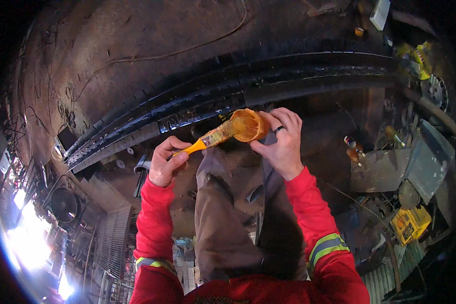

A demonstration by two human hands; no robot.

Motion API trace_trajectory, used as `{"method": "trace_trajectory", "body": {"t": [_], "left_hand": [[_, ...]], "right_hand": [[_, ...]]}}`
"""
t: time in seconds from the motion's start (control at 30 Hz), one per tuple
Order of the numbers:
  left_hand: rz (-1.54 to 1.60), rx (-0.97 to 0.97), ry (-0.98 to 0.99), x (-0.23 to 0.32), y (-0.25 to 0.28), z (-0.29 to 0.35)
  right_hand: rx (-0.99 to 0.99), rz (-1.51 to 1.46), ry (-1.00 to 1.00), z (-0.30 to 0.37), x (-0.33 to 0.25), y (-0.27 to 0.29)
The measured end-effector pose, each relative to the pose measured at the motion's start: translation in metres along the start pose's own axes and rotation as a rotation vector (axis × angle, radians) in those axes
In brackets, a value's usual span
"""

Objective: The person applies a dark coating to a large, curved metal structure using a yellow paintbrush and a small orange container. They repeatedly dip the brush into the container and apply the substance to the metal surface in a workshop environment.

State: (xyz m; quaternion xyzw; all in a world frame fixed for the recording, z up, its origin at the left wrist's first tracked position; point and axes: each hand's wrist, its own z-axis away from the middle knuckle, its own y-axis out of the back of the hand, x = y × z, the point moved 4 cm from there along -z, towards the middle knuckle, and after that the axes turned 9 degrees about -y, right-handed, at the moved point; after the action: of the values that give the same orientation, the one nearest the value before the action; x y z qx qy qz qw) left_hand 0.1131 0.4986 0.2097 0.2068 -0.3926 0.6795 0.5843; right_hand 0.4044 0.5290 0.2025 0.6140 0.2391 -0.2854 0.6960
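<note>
My left hand [166, 161] is closed on the yellow handle of a paintbrush [197, 146]. The brush slants up to the right, its bristle end smeared orange-brown and resting at the mouth of an orange round cup-like piece [250, 126]. That piece is hollow, with its opening turned toward the brush; whether it has a bottom I cannot tell. From the right, my right hand [285, 139] grips it between thumb and fingers. A dark ring sits on one finger of that hand. Both hands are held up in front of my legs.
Beyond my hands, long dark metal beams [197, 104] cross the brown floor. A cable [137, 59] lies farther off. On the right are sheet metal pieces [380, 169], a can [349, 142] and a yellow box [411, 224]. A metal grating [111, 238] stands at the left.
</note>
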Motion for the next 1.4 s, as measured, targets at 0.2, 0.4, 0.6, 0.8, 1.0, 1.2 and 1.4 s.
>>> {"method": "trace_trajectory", "body": {"t": [0.2,0.4,0.6,0.8,1.0,1.2,1.4], "left_hand": [[-0.152,0.099,-0.117,0.002,-0.006,-0.006],[0.375,0.022,-0.373,0.019,-0.006,-0.012],[0.357,0.006,-0.666,0.092,0.028,0.005],[-0.447,0.340,-0.382,0.068,0.060,0.000],[-1.283,0.139,-0.231,-0.043,0.034,-0.069],[-1.569,0.026,-0.221,-0.073,0.015,-0.102],[-1.477,0.145,-0.100,-0.033,0.027,-0.089]], "right_hand": [[-0.024,-0.032,0.062,-0.004,-0.020,0.004],[-0.078,-0.023,0.112,0.006,-0.027,-0.009],[-0.088,-0.036,0.107,0.017,-0.015,-0.017],[-0.046,-0.067,0.034,0.024,0.005,-0.012],[-0.019,-0.041,-0.019,0.013,0.022,0.000],[-0.028,-0.027,-0.056,0.013,0.042,0.003],[-0.039,-0.043,-0.111,0.014,0.059,0.006]]}}
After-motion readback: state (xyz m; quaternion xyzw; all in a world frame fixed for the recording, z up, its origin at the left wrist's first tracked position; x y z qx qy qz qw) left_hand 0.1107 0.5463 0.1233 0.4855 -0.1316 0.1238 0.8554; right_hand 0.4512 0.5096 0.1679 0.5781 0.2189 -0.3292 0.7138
